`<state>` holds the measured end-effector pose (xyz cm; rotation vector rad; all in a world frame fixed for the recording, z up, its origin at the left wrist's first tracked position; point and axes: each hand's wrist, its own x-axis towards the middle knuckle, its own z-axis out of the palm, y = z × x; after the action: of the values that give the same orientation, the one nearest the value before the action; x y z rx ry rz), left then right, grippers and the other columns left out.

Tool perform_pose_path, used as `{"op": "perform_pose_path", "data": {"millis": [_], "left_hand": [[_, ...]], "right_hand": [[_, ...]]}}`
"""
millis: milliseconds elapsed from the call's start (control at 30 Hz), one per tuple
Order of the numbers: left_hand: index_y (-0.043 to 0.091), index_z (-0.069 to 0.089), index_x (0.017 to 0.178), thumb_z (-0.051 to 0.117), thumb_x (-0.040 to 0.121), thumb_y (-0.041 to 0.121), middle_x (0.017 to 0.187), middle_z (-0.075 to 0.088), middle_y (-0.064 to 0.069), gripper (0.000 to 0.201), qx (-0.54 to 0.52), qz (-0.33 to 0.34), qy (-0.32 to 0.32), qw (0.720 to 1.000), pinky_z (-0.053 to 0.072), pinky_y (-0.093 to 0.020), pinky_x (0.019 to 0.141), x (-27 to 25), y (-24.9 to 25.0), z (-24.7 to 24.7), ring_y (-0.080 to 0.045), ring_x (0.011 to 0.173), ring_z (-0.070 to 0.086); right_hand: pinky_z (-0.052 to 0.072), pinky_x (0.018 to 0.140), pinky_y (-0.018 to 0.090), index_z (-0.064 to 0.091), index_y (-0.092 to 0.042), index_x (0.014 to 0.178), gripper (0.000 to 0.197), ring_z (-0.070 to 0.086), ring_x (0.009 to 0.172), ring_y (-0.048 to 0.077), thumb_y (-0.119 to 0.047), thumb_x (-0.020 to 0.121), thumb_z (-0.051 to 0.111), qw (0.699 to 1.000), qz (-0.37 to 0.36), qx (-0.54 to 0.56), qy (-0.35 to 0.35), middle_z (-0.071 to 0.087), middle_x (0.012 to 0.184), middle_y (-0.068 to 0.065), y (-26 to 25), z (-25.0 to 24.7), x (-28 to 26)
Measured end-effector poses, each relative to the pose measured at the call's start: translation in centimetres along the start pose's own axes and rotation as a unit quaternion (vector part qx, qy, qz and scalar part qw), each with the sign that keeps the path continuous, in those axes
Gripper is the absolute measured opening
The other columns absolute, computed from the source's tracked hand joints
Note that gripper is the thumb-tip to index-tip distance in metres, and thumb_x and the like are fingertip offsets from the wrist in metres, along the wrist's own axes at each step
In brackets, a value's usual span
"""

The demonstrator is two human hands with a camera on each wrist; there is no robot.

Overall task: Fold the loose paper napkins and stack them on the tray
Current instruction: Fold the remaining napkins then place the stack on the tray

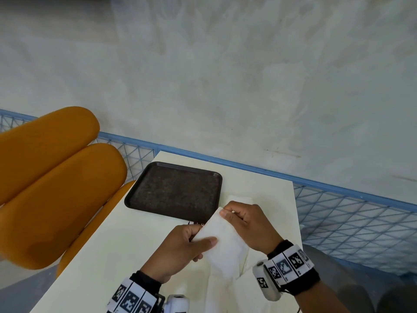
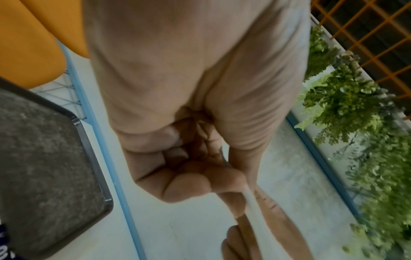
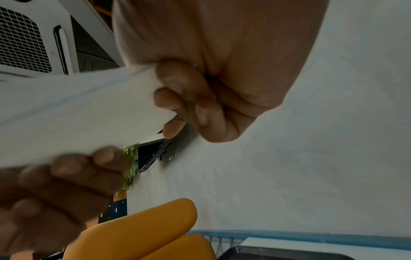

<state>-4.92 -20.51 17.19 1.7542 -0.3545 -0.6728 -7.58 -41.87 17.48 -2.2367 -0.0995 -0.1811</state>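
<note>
A white paper napkin is held up off the cream table between both hands. My left hand pinches its near-left edge with the thumb on top. My right hand pinches the far corner between thumb and curled fingers. The right wrist view shows the napkin stretched between the right hand and the left hand. In the left wrist view the napkin appears edge-on at the left hand. The dark brown tray lies bare just beyond the hands. More white napkins lie on the table under the held one.
An orange padded chair stands close on the left of the table. A blue wire-mesh railing runs behind and to the right. Green plants hang beyond the railing. A small printed item peeks out at the tray's near edge.
</note>
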Motion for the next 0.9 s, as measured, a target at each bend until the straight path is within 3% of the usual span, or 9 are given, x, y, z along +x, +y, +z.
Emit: {"op": "perform_pose_path", "data": {"millis": [133,200,300,400,500,600,733,800,900], "left_hand": [[0.02,0.074,0.088,0.071,0.091,0.036,0.078,0.072,0.001,0.016,-0.008,0.017,0.062,0.998,0.05,-0.024,0.063,-0.1,-0.2,1.1,-0.004,0.063,0.061],[0.019,0.073,0.092,0.07,0.092,0.034,0.079,0.073,0.004,0.016,-0.04,0.012,0.121,0.992,0.051,-0.023,0.063,0.0,-0.5,1.5,-0.003,0.064,0.063],[0.018,0.073,0.094,0.068,0.094,0.031,0.085,0.075,0.002,0.014,-0.089,0.0,0.153,0.984,0.054,-0.024,0.064,0.0,-1.2,2.3,-0.009,0.072,0.066],[0.018,0.072,0.096,0.067,0.094,0.031,0.088,0.075,0.001,0.015,-0.107,-0.019,0.138,0.985,0.056,-0.025,0.067,0.3,-2.1,3.1,-0.013,0.081,0.067],[0.021,0.071,0.1,0.065,0.095,0.036,0.09,0.075,0.007,0.018,-0.132,-0.032,0.128,0.982,0.058,-0.026,0.071,0.8,-2.3,3.5,-0.015,0.089,0.07],[0.024,0.073,0.1,0.056,0.099,0.042,0.094,0.076,0.005,0.025,-0.17,-0.027,0.148,0.974,0.06,-0.03,0.078,1.6,-2.2,3.5,-0.014,0.089,0.072],[0.024,0.067,0.077,0.054,0.096,0.05,0.071,0.066,0.004,0.035,-0.028,0.041,0.243,0.969,0.048,-0.021,0.061,3.0,-2.8,3.0,-0.005,0.064,0.056],[0.027,0.066,0.074,0.054,0.099,0.044,0.072,0.066,0.009,0.033,0.022,0.067,0.263,0.962,0.046,-0.014,0.058,3.6,-2.8,2.7,-0.002,0.066,0.059],[0.03,0.065,0.075,0.055,0.099,0.042,0.073,0.066,0.02,0.029,0.064,0.078,0.269,0.958,0.046,-0.009,0.06,4.5,-2.9,2.6,0.003,0.073,0.061]], "right_hand": [[0.045,0.052,0.026,0.066,-0.024,0.089,0.035,0.056,0.057,0.017,-0.056,0.091,0.051,0.991,0.08,0.11,0.016,0.064,0.073,0.007,0.8,-0.4,-0.9],[0.046,0.049,0.029,0.062,-0.017,0.095,0.045,0.059,0.053,0.021,-0.059,0.09,0.046,0.972,0.143,0.188,0.008,0.063,0.068,0.015,1.2,0.0,-1.8],[0.047,0.05,0.034,0.049,-0.002,0.082,0.048,0.057,0.049,0.022,-0.047,0.099,0.054,0.958,0.174,0.219,0.069,0.053,0.057,0.009,1.3,2.1,-3.2],[0.041,0.046,0.031,0.039,-0.008,0.068,0.045,0.045,0.049,0.015,-0.034,0.101,0.055,0.948,0.194,0.194,0.161,0.04,0.053,-0.003,1.7,4.2,-3.7],[0.037,0.05,0.029,0.036,-0.012,0.067,0.045,0.037,0.053,0.008,-0.035,0.101,0.054,0.954,0.172,0.148,0.195,0.035,0.055,-0.008,2.2,4.9,-3.6],[0.032,0.051,0.025,0.033,-0.016,0.065,0.045,0.033,0.053,0.007,-0.03,0.101,0.056,0.969,0.13,0.127,0.17,0.031,0.054,-0.009,2.2,5.2,-3.8],[0.036,0.048,0.032,0.032,-0.019,0.065,0.046,0.035,0.051,0.01,-0.04,0.098,0.055,0.97,0.129,0.127,0.161,0.031,0.054,-0.007,2.3,5.5,-3.6],[0.037,0.047,0.033,0.032,-0.022,0.064,0.046,0.036,0.05,0.01,-0.05,0.094,0.052,0.97,0.126,0.109,0.178,0.032,0.053,-0.007,2.3,5.7,-3.2],[0.031,0.048,0.024,0.034,-0.028,0.063,0.042,0.034,0.049,0.007,-0.041,0.096,0.056,0.972,0.092,0.063,0.206,0.035,0.051,-0.008,2.1,5.6,-2.6]]}}
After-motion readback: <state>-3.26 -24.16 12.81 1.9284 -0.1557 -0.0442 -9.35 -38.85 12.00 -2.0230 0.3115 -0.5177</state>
